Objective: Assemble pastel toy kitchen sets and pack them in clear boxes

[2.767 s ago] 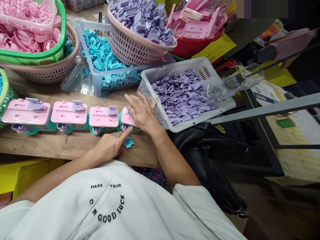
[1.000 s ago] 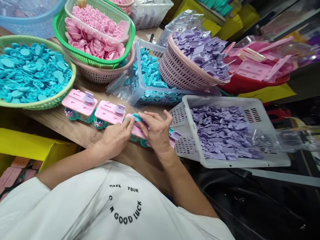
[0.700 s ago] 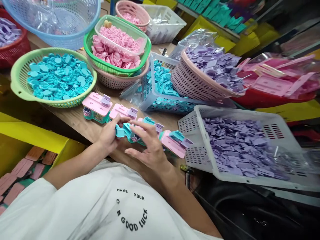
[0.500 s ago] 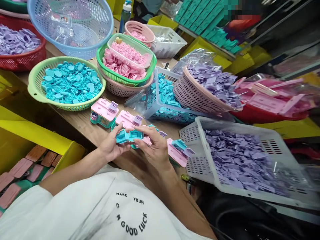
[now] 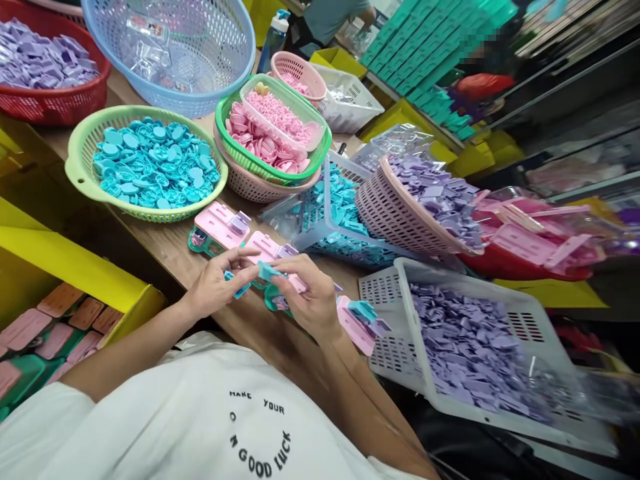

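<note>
My left hand [image 5: 213, 288] is closed round a small turquoise plastic part [image 5: 239, 285], mostly hidden under the fingers. A second turquoise plastic part [image 5: 269, 271] is pinched between the thumb and fingers of my right hand [image 5: 314, 299]. The left fingertips reach close to this second part; whether they touch it I cannot tell. Just beyond my hands is a row of toy pieces with pink tops and green bases, among them a pink-topped toy [image 5: 220, 225] with a purple part standing on it. By my right wrist, another pink-topped toy [image 5: 356, 327] carries turquoise and purple parts.
A light green basket [image 5: 75, 163] of turquoise parts stands at left, near a blue basket [image 5: 240, 73]. A pink basket [image 5: 370, 207] and a white crate [image 5: 407, 307] hold purple parts at right. A yellow box [image 5: 115, 280] is at lower left.
The two turquoise parts, held side by side with their hollows showing, are now turned and apart. My left fingers have closed over one. The view has shifted slightly.
</note>
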Action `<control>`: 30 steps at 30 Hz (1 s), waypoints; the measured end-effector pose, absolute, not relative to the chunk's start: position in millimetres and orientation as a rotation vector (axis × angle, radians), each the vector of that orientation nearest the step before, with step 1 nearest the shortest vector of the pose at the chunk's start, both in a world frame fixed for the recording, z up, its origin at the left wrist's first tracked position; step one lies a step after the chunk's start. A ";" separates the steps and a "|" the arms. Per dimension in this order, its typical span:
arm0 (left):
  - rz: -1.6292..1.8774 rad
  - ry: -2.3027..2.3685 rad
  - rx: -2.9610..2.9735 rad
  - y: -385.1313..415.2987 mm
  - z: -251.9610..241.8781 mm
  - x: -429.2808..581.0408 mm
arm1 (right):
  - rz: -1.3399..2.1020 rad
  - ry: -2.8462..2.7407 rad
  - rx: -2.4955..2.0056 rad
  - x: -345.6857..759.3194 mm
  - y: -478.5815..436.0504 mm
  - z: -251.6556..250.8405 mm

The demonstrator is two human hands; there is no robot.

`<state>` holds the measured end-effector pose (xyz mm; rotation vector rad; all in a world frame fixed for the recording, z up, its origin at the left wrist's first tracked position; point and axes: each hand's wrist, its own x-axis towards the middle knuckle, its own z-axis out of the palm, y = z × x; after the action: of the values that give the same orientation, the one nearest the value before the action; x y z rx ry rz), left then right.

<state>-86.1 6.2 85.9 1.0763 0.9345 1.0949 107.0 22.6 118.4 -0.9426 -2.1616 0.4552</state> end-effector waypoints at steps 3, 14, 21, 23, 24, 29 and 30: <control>1.181 1.088 1.633 26.2 97.8 -91.9 | 0.427 -2.152 -1.129 107.6 42.0 128.2; 0.046 1.346 2.634 145.8 165.4 -71.3 | 0.884 -2.176 -1.556 117.1 114.7 112.1; -0.057 1.165 2.573 158.7 157.6 -72.1 | 0.329 -2.293 -1.581 116.2 104.2 105.5; -0.074 1.176 2.542 159.0 157.3 -71.3 | 0.228 -2.342 -1.583 115.4 100.4 105.9; -0.088 1.182 2.529 159.6 156.4 -70.6 | 0.177 -2.366 -1.574 115.2 98.6 105.6; -0.059 1.243 2.499 164.5 144.4 -69.7 | -0.057 -2.393 -1.478 112.3 92.3 98.6; -0.036 1.248 2.493 164.1 143.0 -70.7 | -0.083 -2.388 -1.477 110.4 90.9 97.5</control>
<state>-70.7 164.1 143.0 2.4934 1.2481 -0.0365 110.4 90.9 97.5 -1.4769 -2.3885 -0.0829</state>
